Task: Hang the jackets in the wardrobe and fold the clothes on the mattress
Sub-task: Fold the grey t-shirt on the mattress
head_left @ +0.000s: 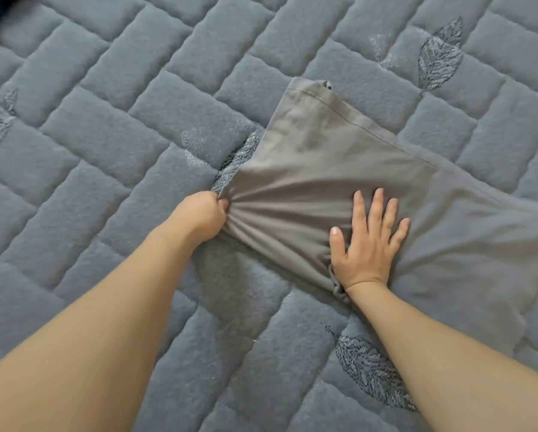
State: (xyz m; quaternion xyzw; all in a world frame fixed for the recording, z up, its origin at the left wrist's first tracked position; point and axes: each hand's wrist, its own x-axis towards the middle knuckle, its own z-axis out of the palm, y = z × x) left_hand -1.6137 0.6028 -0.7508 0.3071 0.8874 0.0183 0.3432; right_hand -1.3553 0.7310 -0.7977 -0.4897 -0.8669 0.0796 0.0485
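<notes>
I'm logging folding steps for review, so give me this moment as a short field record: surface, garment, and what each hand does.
surface: quilted blue-grey mattress with leaf patterns
garment: grey garment, lying on the mattress, gathered into creases at its left edge
left hand: left hand grips the bunched edge
right hand: right hand presses flat on the cloth, fingers spread

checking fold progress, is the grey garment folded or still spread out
Mostly spread: the grey garment lies flat on the quilted mattress. The left hand bunches one edge; the right hand presses it flat.

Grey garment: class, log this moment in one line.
left hand grips grey garment edge | right hand presses it flat | mattress
</notes>
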